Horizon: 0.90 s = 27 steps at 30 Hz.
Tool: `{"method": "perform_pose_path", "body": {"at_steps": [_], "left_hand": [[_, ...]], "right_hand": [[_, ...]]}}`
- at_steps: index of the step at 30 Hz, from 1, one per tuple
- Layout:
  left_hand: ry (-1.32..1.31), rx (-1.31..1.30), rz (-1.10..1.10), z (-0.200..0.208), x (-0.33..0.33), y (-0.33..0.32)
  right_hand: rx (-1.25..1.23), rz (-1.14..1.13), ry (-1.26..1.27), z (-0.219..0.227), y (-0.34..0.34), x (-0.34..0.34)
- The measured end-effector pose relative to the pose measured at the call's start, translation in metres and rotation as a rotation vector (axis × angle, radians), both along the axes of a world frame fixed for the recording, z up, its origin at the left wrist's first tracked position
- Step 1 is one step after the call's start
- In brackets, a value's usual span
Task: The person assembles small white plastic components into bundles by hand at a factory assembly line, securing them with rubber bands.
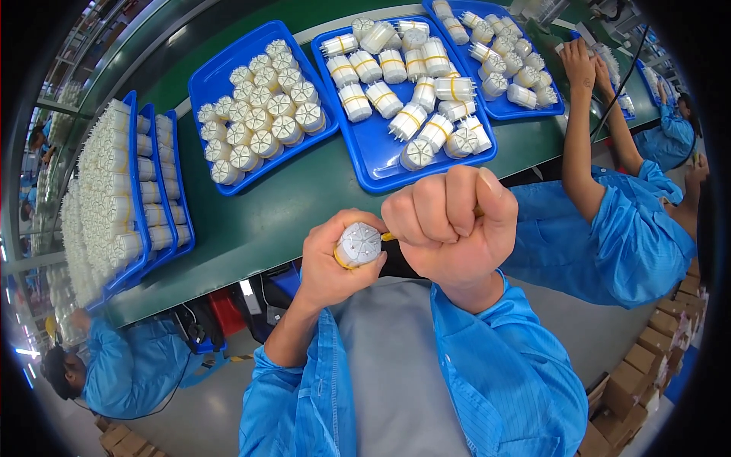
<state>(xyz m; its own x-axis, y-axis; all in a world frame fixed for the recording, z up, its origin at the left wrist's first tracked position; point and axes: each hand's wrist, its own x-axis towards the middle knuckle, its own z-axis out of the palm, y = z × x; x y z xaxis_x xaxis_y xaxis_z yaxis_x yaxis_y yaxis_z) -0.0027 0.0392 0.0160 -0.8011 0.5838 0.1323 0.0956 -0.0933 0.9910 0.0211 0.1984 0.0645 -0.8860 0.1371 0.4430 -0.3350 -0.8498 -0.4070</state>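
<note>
My left hand point(324, 255) is closed around a white round bundle of wedge-shaped pieces point(359, 245), its end face turned up toward me. A yellow band point(388, 237) runs from the bundle's side toward my right hand point(457, 221). That hand is a closed fist beside the bundle, with the band going in under its fingers. Both hands are in front of the green table's near edge. Beyond them lies a blue tray point(381, 185) of similar bundles, many lying on their sides with yellow bands round them.
Left of the middle, another blue tray point(228, 190) holds bundles standing upright. Stacked blue trays point(141, 190) full of white pieces stand at far left. A third blue tray point(525, 114) lies at back right. A co-worker's arms point(582, 137) reach over the green table point(304, 198).
</note>
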Motion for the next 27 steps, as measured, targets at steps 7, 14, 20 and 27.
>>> {"method": "perform_pose_path", "body": {"at_steps": [7, 14, 20, 27], "left_hand": [[0.038, -0.128, 0.058, -0.002, -0.003, 0.005], [-0.13, 0.155, 0.054, 0.005, -0.046, -0.028], [0.477, -0.338, 0.57, 0.035, -0.168, -0.053], [0.549, -0.889, 0.664, 0.025, -0.275, -0.065]], "right_hand": [[0.013, -0.055, -0.042, -0.007, -0.006, -0.003], [-0.056, -0.115, -0.119, -0.015, 0.022, -0.004], [0.312, 0.078, -0.519, -0.093, -0.008, 0.005], [0.863, -0.265, -0.387, -0.118, -0.026, 0.002]]}}
